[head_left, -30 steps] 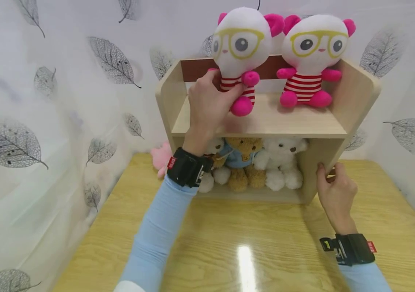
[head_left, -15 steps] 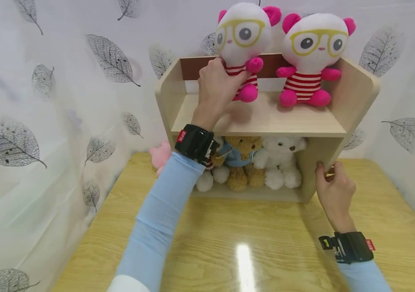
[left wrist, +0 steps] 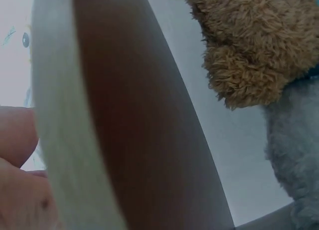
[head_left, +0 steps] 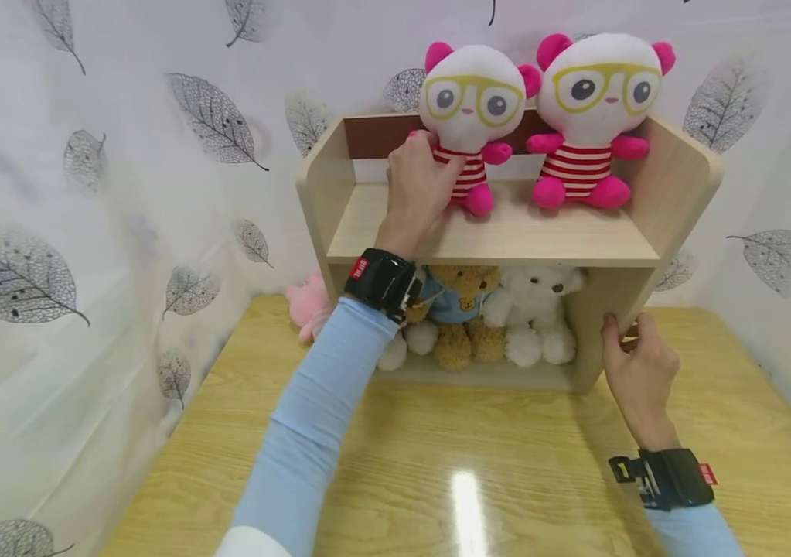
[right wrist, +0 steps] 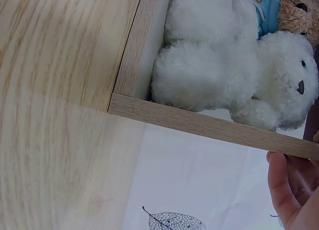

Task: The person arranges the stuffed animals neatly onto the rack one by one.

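Note:
My left hand (head_left: 417, 189) grips a plush panda (head_left: 468, 100) with yellow glasses, pink ears and a red-striped body. Its feet are at the upper board of a small wooden shelf (head_left: 541, 240); whether they touch it I cannot tell. A matching plush panda (head_left: 600, 93) sits to its right, against the shelf's right side. My right hand (head_left: 642, 379) pinches the front edge of the shelf's right side panel low down; its fingers also show below that panel (right wrist: 214, 127) in the right wrist view. In the left wrist view, the upper board's edge (left wrist: 70, 110) hides much of my left hand.
On the lower level sit a brown teddy bear (head_left: 461, 333) in a blue top and a white teddy bear (head_left: 537, 317), with another white plush partly behind my wrist. A pink plush (head_left: 308, 305) lies left of the shelf on the wooden table (head_left: 437, 441).
My left hand lifted the panda and moved it right and back over the upper board, then lowered it and turned it to face forward. My right hand stays on the side panel.

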`<state>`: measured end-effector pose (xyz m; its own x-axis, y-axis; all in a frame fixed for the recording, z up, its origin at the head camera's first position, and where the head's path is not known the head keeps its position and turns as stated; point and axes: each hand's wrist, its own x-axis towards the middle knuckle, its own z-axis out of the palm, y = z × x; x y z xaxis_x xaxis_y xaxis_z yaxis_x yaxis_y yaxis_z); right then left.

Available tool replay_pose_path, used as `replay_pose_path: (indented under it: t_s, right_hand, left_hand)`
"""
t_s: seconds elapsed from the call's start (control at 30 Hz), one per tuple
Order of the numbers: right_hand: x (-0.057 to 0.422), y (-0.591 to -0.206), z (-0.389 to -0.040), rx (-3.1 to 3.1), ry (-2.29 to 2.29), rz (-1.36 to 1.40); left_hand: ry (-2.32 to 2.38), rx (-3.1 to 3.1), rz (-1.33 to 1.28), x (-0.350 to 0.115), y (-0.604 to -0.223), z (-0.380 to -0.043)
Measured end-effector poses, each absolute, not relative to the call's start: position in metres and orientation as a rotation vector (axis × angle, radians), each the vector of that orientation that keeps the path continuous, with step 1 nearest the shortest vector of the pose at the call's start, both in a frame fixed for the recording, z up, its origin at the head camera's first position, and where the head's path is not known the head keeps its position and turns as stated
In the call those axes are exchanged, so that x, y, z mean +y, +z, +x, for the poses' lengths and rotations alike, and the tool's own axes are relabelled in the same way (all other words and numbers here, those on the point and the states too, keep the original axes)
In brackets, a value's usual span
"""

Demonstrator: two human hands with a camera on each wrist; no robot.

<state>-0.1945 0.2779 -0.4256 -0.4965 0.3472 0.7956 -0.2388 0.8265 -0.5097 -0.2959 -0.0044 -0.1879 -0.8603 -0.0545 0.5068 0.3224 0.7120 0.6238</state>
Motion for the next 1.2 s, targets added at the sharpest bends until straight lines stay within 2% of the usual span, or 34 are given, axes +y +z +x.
replay_pose_path:
  t_s: [0.3, 0.5, 1.2]
  right_hand:
    - [0.279, -0.428, -0.190, -1.971, 0.713, -0.100]
    - [0.279, -0.429, -0.189, -1.981, 0.705, -0.090]
    - [0.278, -0.426, -0.194, -1.979, 0.692, -0.077]
  left_hand:
    - [-0.933, -2.415, -0.307, 0.009, -0.196, -0.295]
    - [-0.788, -2.421, -0.261, 0.014, -0.199, -0.292]
    - [-0.912, -2.413, -0.408, 0.012, -0.206, -0.294]
